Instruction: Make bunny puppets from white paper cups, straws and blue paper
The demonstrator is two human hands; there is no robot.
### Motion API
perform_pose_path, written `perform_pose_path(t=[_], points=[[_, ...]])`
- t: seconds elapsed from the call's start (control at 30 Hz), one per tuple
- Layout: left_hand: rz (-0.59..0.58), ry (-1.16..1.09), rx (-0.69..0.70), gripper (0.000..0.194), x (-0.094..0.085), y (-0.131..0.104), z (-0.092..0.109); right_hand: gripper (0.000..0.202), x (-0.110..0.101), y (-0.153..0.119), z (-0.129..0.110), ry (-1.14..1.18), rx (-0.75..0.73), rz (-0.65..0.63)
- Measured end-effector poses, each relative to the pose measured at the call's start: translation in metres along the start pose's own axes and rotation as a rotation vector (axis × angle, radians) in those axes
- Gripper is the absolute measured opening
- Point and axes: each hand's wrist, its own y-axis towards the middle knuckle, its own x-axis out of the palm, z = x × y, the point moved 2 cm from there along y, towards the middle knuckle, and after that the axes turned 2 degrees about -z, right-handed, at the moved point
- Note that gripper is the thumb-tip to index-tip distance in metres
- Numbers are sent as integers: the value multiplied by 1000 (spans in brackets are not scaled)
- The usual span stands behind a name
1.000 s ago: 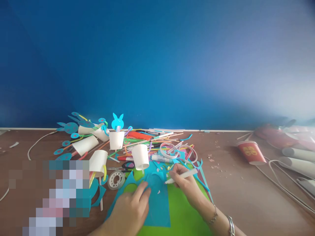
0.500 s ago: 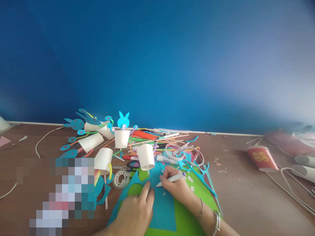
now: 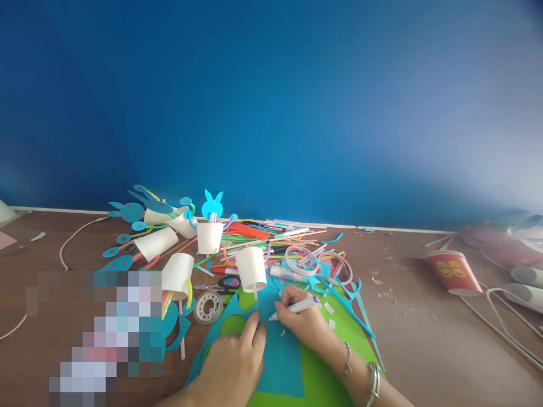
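Note:
My right hand point(image 3: 299, 314) grips a white marker point(image 3: 302, 305) with a purple end, its tip down at the blue paper point(image 3: 282, 362). Flat on the left part of that paper rests my left hand point(image 3: 237, 356), fingers stretched forward and holding nothing. Beneath the blue sheet lies green paper point(image 3: 326, 362) with cut-outs. Just beyond my hands is a white paper cup point(image 3: 251, 270) with a purple straw at its side. A roll of tape point(image 3: 208, 307) and dark-handled scissors point(image 3: 227, 284) lie to the left of it.
Several white cups with blue paper shapes, one topped by a blue rabbit head point(image 3: 212, 206), stand or lie at the left. Coloured straws point(image 3: 271, 249) and tape rings point(image 3: 301, 260) are heaped behind. A red paper cup point(image 3: 453, 273) and cables are at the right, before the blue wall point(image 3: 271, 113).

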Motion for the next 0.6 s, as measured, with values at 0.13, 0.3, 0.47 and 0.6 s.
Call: perform_pose_path(t=[0.13, 0.3, 0.47, 0.6], points=[[23, 2, 4, 48, 3, 1, 0, 23, 1, 0, 0, 21, 58, 8], [62, -16, 11, 47, 4, 1, 0, 24, 2, -1, -2, 30, 58, 28], [85, -4, 7, 46, 4, 1, -1, 25, 2, -1, -1, 47, 38, 33], [79, -8, 11, 45, 3, 1, -1, 25, 2, -1, -1, 35, 31, 42]])
